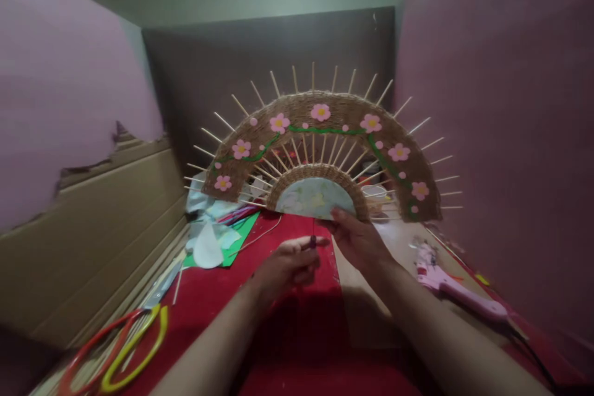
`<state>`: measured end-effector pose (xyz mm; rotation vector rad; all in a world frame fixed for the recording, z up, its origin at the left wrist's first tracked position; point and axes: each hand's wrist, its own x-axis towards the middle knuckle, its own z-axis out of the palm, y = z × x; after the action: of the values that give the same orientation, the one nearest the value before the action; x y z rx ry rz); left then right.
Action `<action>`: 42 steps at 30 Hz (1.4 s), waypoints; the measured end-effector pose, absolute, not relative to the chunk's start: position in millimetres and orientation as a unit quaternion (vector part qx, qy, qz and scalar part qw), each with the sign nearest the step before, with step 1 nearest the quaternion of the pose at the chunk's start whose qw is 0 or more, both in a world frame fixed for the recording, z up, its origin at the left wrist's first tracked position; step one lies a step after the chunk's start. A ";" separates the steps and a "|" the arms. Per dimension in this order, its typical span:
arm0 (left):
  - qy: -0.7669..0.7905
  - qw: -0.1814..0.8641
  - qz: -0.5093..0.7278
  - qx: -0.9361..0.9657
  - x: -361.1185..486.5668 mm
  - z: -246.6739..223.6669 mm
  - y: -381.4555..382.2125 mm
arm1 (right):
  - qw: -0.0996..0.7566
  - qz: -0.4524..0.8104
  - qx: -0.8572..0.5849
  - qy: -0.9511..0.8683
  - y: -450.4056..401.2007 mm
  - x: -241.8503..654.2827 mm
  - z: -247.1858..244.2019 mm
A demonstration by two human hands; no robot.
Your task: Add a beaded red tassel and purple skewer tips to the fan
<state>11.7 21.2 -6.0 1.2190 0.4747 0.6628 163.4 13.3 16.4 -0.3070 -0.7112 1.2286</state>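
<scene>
A half-round woven fan (pixel 297 111) with thin sticks, pink paper flowers and a green vine stands upright in front of me. My right hand (pixel 355 238) pinches its lower edge, right of the pale printed half-disc (pixel 315 197) at its centre. Just below the middle of that edge, my left hand (pixel 290 266) has its fingers closed on a small dark bead-like piece (pixel 313 241). A thin dark line runs from this piece up to the fan's bottom edge.
Large scissors with red and yellow handles (pixel 134 346) lie at the left near cardboard (pixel 102 223). A pink glue gun (pixel 464 297) with a cord rests at the right. Green paper (pixel 244 238) and scraps sit behind on the red cloth (pixel 213 303).
</scene>
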 end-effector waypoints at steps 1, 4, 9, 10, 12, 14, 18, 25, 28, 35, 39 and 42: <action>0.226 0.745 0.270 0.567 9.0 -7.6 22.2 | 0.751 0.561 -0.134 -0.322 13.9 165.0 16.5; 0.251 0.734 0.199 0.599 2.2 -10.2 25.7 | 0.769 0.552 -0.120 -0.299 15.2 172.5 17.8; 0.293 0.681 0.165 0.650 -3.8 -10.3 31.5 | 0.786 0.545 -0.114 -0.267 14.6 184.5 22.0; 0.301 0.669 0.163 0.659 -4.5 -10.7 33.3 | 0.785 0.547 -0.113 -0.266 14.2 185.9 22.6; 0.314 0.646 0.161 0.677 -6.0 -12.2 37.2 | 0.783 0.552 -0.110 -0.265 13.2 187.6 23.3; 0.327 0.623 0.156 0.693 -7.7 -14.3 41.2 | 0.778 0.559 -0.107 -0.265 12.1 188.7 23.4; 0.361 0.578 0.135 0.719 -12.5 -17.6 47.1 | 0.765 0.565 -0.114 -0.287 10.0 190.0 23.4; 0.462 0.479 0.155 0.730 -31.4 -21.4 70.8 | 0.751 0.574 -0.106 -0.309 5.5 186.3 25.9; 0.504 0.444 0.205 0.712 -39.2 -27.0 88.6 | 0.737 0.589 -0.107 -0.314 4.2 183.0 23.3; 0.438 0.489 0.323 0.682 -33.7 -16.6 80.5 | 0.680 0.628 -0.105 -0.362 5.0 174.4 12.6; 0.344 0.547 0.363 0.671 -28.1 -0.2 59.3 | 0.664 0.640 -0.123 -0.367 5.8 170.5 9.9; 0.294 0.578 0.404 0.645 -28.2 2.8 51.3 | 0.662 0.640 -0.132 -0.367 5.9 167.7 8.1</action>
<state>-28.2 51.3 2.8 1.5093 0.6886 0.9440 167.7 5.9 8.1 -0.2995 -0.8304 1.4469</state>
